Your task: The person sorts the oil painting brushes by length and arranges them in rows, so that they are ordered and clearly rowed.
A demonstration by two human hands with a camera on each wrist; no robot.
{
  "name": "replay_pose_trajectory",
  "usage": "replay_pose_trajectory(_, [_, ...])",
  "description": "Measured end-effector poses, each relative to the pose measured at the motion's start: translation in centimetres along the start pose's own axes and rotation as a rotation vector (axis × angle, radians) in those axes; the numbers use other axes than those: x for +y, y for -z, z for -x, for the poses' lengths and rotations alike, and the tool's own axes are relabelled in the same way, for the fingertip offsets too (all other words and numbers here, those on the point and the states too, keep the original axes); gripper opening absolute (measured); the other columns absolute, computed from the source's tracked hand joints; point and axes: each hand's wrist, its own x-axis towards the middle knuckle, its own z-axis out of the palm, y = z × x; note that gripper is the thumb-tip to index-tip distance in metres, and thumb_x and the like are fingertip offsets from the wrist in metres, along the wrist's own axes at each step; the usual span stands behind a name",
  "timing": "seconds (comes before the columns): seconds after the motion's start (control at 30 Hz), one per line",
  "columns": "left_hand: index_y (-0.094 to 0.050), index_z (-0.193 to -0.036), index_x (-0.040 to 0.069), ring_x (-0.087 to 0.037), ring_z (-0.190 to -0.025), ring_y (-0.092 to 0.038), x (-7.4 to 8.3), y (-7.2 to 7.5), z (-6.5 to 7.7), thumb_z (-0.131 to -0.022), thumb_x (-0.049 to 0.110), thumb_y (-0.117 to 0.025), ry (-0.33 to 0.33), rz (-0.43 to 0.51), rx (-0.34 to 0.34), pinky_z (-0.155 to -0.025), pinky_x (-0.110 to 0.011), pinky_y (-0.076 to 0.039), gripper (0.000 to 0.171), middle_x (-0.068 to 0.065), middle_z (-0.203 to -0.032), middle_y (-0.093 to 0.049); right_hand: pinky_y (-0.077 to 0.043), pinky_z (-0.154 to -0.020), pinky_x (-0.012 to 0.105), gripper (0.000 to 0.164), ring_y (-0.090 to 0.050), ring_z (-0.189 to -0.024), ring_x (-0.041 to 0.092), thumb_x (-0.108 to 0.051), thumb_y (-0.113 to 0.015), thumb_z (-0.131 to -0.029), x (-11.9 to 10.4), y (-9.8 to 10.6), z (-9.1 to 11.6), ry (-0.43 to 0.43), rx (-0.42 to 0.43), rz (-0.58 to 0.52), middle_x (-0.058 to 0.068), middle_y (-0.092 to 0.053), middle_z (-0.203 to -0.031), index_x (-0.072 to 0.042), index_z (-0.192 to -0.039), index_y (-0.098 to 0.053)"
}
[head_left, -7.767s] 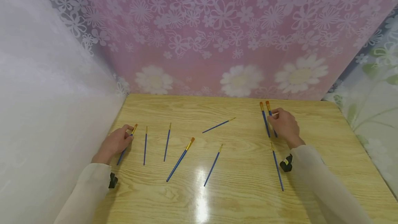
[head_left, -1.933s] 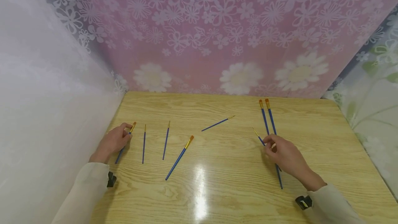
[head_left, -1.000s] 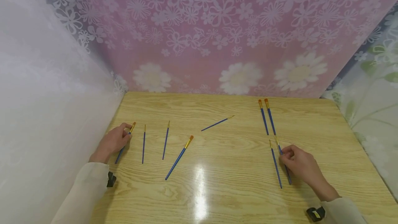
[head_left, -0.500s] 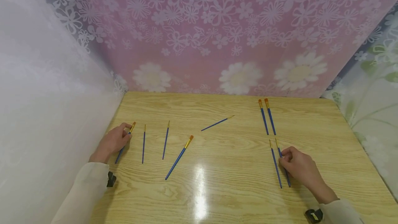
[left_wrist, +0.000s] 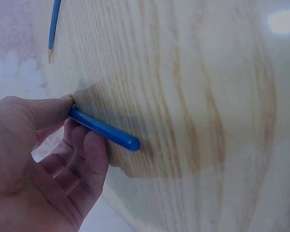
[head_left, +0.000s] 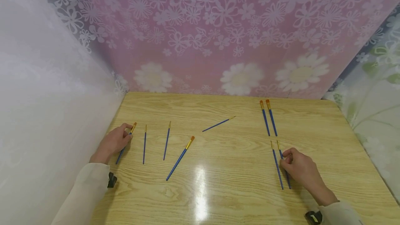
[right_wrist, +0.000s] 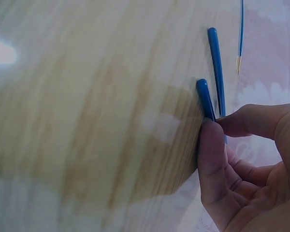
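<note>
At the table's left side my left hand (head_left: 113,142) pinches a flat paintbrush (head_left: 121,155) with a blue handle; the orange tip shows past the fingers. The handle end (left_wrist: 111,131) points out of the thumb and fingers in the left wrist view. My right hand (head_left: 304,169) pinches a thin paintbrush (head_left: 280,152) that lies on the wood at the right. Just left of it, nearly parallel, lies another thin paintbrush (head_left: 276,166). In the right wrist view, the thumb and index finger meet on the nearer blue handle (right_wrist: 205,99).
Two flat paintbrushes (head_left: 265,119) lie side by side behind my right hand. A thin one (head_left: 217,124) lies slanted at mid-table (head_left: 237,183). A larger flat paintbrush (head_left: 179,160) and two thin ones (head_left: 144,147) lie between the hands. A flowered pink backdrop (head_left: 200,44) stands behind.
My right hand has left the back pair of flat brushes, and a thin brush from mid-table now lies beside the front right one. Lately it shifts only slightly. My left hand stays put.
</note>
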Motion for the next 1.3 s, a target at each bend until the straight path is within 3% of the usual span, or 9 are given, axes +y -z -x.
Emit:
replay_pose_trajectory(0.63, [-0.048, -0.156, -0.004, -0.029, -0.091, -0.071, -0.2, -0.1, 0.0, -0.113, 0.018, -0.058, -0.011, -0.010, 0.014, -0.078, -0.050, -0.058, 0.049, -0.026, -0.120, -0.072, -0.042, -0.053, 0.029, 0.034, -0.055, -0.064, 0.013, -0.027, -0.064, -0.107, -0.1, 0.8, -0.2, 0.006, 0.034, -0.010, 0.005, -0.073, -0.091, 0.005, -0.118, -0.070])
replay_pose_trajectory(0.87, [-0.048, -0.156, -0.003, -0.032, -0.094, -0.071, -0.2, -0.2, 0.0, -0.113, 0.018, -0.058, -0.014, -0.015, 0.017, -0.080, -0.052, -0.058, 0.048, -0.026, -0.121, -0.072, -0.040, -0.048, 0.029, 0.031, -0.053, -0.056, 0.010, -0.025, -0.064, -0.108, -0.5, 1.0, -0.3, 0.037, 0.079, -0.018, 0.006, -0.073, -0.090, 0.004, -0.119, -0.070])
replay_pose_trajectory(1.1, [-0.048, -0.155, -0.004, -0.033, -0.094, -0.071, -0.1, -0.2, 0.0, -0.113, 0.017, -0.058, -0.015, -0.012, 0.011, -0.080, -0.052, -0.058, 0.048, -0.027, -0.120, -0.071, -0.041, -0.048, 0.027, 0.027, -0.055, -0.056, 0.006, -0.023, -0.067, -0.107, -2.3, 0.9, -0.8, 0.090, 0.102, -0.026, 0.005, -0.073, -0.089, 0.003, -0.117, -0.070])
replay_pose_trajectory(1.3, [-0.048, -0.155, -0.004, -0.031, -0.091, -0.070, 0.1, -0.1, 0.1, -0.113, 0.017, -0.058, -0.019, -0.008, 0.018, -0.078, -0.050, -0.057, 0.048, -0.026, -0.119, -0.072, -0.037, -0.047, 0.027, 0.024, -0.045, -0.052, 0.007, -0.022, -0.068, -0.106, -4.4, 0.2, -1.6, 0.125, 0.102, -0.034, 0.003, -0.072, -0.088, 0.001, -0.116, -0.072])
